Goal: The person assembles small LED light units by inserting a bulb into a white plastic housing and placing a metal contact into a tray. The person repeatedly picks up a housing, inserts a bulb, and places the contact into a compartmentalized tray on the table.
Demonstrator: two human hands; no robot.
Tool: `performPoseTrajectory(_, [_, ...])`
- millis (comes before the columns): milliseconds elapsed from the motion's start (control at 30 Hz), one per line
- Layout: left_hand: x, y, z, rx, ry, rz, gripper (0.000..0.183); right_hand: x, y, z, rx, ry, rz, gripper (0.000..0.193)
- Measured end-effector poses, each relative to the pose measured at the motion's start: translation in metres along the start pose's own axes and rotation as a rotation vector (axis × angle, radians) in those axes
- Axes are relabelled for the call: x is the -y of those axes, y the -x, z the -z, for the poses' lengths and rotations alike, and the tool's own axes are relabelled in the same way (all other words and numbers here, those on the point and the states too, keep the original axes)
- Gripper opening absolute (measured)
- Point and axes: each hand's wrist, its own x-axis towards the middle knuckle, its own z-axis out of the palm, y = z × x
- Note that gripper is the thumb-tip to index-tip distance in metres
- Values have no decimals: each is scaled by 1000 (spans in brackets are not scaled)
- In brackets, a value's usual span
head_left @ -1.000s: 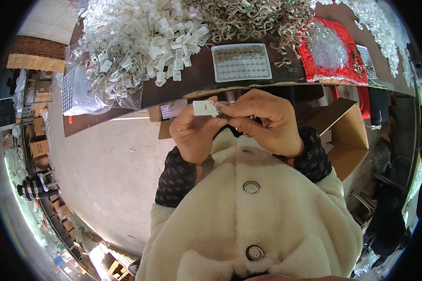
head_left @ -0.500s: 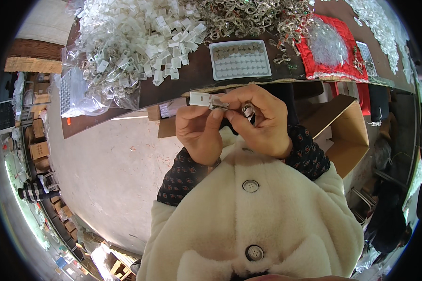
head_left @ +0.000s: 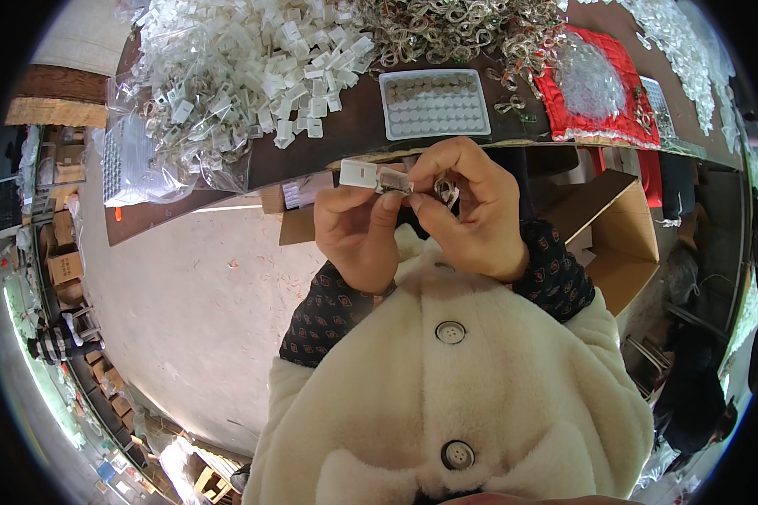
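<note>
My left hand point(head_left: 358, 240) pinches a small white plastic case point(head_left: 359, 173) between thumb and fingers, just in front of the table's edge. A clear, hollow part extends from the case's right end. There my right hand point(head_left: 480, 210) meets it, with thumb and index fingertip pressed together at the opening. Curled inside the right-hand fingers is a small loop of coiled wire point(head_left: 447, 195). Whatever lies between the right fingertips is too small to make out.
White cases point(head_left: 269, 71) are heaped on the table's left, beside a clear plastic bag point(head_left: 143, 168). Coiled wires point(head_left: 455, 34) lie behind a white tray point(head_left: 385, 105) of round cells. A red cloth point(head_left: 556, 93) bears clear pieces. A cardboard box point(head_left: 627, 244) stands at right.
The right fingertips have drawn slightly back to the right, and more of the case's clear part shows. My left hand still holds the case in nearly the same place.
</note>
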Motion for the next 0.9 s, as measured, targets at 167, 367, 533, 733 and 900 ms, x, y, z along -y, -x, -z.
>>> performPoseTrajectory(167, [2,-4,2,75,-68,-101,26,6,-3,4,31,-10,-55,21])
performPoseTrajectory(367, [-1,-5,8,41,217,147,19,5,-11,13,182,-429,-400,24])
performPoseTrajectory(533, [1,-1,11,-34,339,307,16,-7,-6,3,122,-280,-234,25])
performPoseTrajectory(733, [10,0,12,-40,259,279,15,-16,3,2,94,327,117,31])
performPoseTrajectory(900, [18,-7,17,-42,208,329,16,-22,-3,22,110,317,144,28])
